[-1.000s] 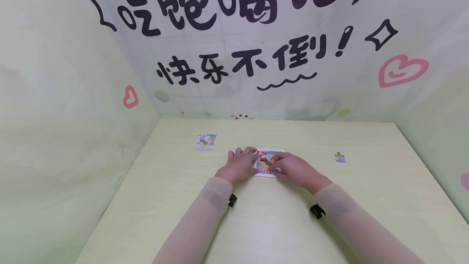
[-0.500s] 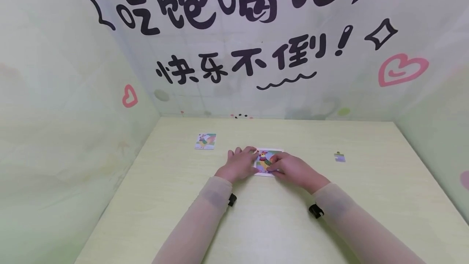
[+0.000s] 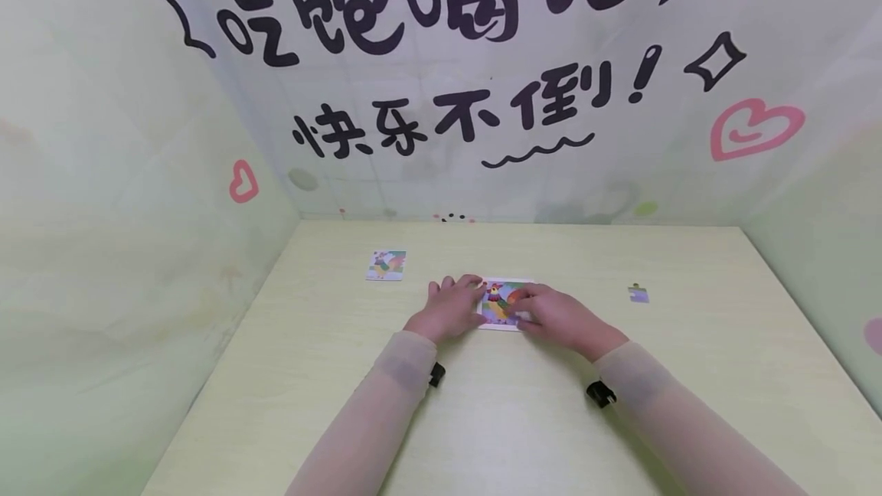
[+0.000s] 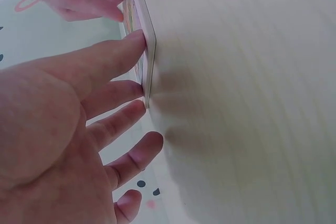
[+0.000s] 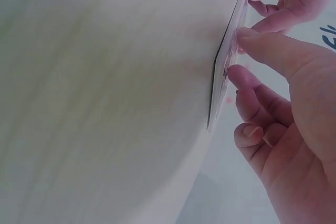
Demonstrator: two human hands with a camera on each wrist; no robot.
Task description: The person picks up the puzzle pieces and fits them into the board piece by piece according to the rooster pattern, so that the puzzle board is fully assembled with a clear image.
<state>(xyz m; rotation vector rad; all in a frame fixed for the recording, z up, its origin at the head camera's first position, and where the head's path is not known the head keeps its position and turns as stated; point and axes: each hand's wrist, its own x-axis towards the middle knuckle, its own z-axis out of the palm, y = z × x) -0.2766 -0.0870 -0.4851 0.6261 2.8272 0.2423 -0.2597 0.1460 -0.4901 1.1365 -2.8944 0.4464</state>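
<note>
A small jigsaw puzzle [image 3: 498,306] with a rooster picture and a white border lies flat on the table in the head view. My left hand [image 3: 451,311] steadies its left side, the thumb [image 4: 135,40] on the border and the other fingers spread along the edge. From the right, my right hand [image 3: 565,320] reaches over the picture. Its thumb [image 5: 249,35] and index fingertip touch the puzzle's face, a gap between them, while the remaining fingers are bent. That hand covers part of the puzzle's right side. No piece shows between its fingers.
One loose puzzle piece [image 3: 638,294], lilac and green, lies on the table [image 3: 482,419] to the right. A square rooster picture [image 3: 387,265] lies at the back left. Printed cloth walls [image 3: 441,190] rise behind the table and at both sides.
My right hand has shifted slightly up and right over the puzzle, its fingertips leaving the lower middle of the picture. My left hand stays in place.
</note>
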